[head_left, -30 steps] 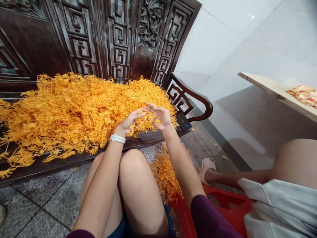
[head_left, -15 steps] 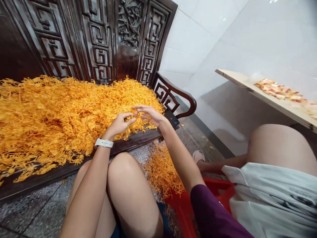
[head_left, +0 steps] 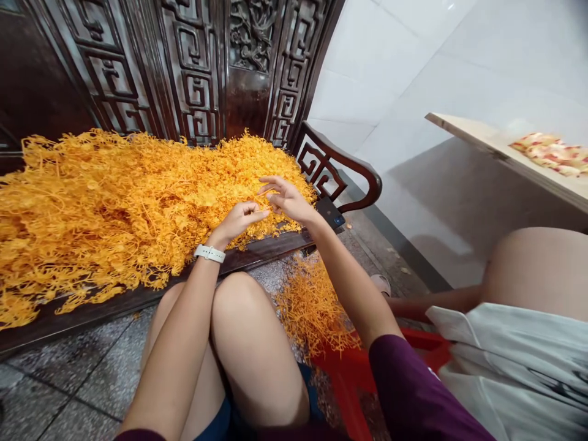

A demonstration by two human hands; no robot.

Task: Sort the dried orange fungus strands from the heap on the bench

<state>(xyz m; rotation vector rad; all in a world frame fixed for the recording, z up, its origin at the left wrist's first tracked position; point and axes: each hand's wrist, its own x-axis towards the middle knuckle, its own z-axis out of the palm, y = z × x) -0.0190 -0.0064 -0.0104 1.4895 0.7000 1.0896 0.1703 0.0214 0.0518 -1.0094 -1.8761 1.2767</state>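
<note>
A long heap of orange, stringy pieces (head_left: 138,202) covers the seat of a dark carved wooden bench (head_left: 248,98). Over the heap's right front part, my left hand (head_left: 241,219), with a pale watch band on the wrist, has thumb and forefinger pressed together on a thin orange piece. Close beside it is my right hand (head_left: 287,199), its fingers bent around an orange strand between the two hands. The fingertips are small in view, so the exact grip is hard to see. A second pile of thinner orange strands (head_left: 312,300) lies lower down, between my knee and right forearm.
A dark phone (head_left: 329,212) lies at the bench's right end, below the curved armrest (head_left: 362,174). A red plastic stool (head_left: 349,380) stands below my right arm. Another person's bare leg and pale shorts (head_left: 519,361) are at the right, under a wooden board (head_left: 487,144) bearing red-and-cream pieces.
The view has shifted, so the bench and piles sit further right and slightly higher. My left thumb and forefinger have closed, and my right fingers have curled more.
</note>
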